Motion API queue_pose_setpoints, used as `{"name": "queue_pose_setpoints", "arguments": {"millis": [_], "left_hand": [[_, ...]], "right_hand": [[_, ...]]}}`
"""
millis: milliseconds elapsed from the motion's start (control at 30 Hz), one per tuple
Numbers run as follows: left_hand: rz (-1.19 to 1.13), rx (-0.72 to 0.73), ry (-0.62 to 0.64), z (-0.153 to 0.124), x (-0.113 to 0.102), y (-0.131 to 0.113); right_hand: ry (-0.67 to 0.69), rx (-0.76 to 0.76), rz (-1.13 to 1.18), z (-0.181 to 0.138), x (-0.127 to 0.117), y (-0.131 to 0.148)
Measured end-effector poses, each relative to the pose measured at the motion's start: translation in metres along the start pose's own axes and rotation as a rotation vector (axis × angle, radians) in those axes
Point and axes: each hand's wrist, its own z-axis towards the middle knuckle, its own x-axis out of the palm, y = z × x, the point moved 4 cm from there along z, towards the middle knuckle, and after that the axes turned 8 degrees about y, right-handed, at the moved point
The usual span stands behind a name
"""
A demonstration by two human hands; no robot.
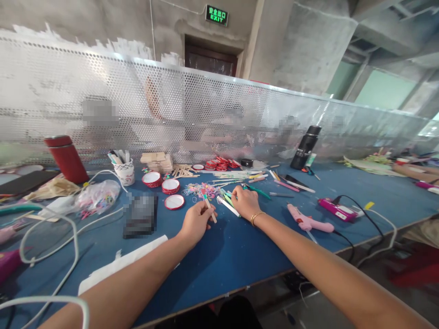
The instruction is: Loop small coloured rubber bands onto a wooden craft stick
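My left hand (197, 222) pinches a flat wooden craft stick (211, 211) that is painted red and green at its upper end. The stick is tilted over the blue table. Just beyond it lies a pile of small pastel rubber bands (200, 189). To the right, my right hand (244, 201) is lowered among the pens, its fingers curled; what is in them is hidden. Green and white marker pens (229, 205) lie beside its thumb. A tool with teal handles (259, 191) sits just past its knuckles.
Red-rimmed round lids (174, 202) lie left of the pile, near a paper cup of pens (124, 171). A pink glue gun (307, 220) with a cord lies right. White cables (73, 237) loop at left. A perforated metal screen (192, 114) closes the table's back.
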Motion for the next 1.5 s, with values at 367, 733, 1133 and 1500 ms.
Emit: {"name": "queue_pose_setpoints", "arguments": {"millis": [367, 733, 1133, 1500], "left_hand": [[0.022, 0.0, 0.017, 0.001, 0.0, 0.001], [0.026, -0.01, 0.009, 0.002, 0.0, 0.001], [0.039, -0.027, 0.01, 0.001, 0.001, -0.001], [0.031, -0.042, -0.001, -0.001, 0.003, -0.004]], "right_hand": [[0.073, -0.057, -0.071, 0.015, -0.007, 0.017], [0.116, -0.146, -0.073, 0.049, -0.005, 0.018], [0.156, -0.12, -0.011, 0.061, 0.009, 0.01], [0.299, -0.117, -0.076, 0.036, -0.026, 0.01]]}}
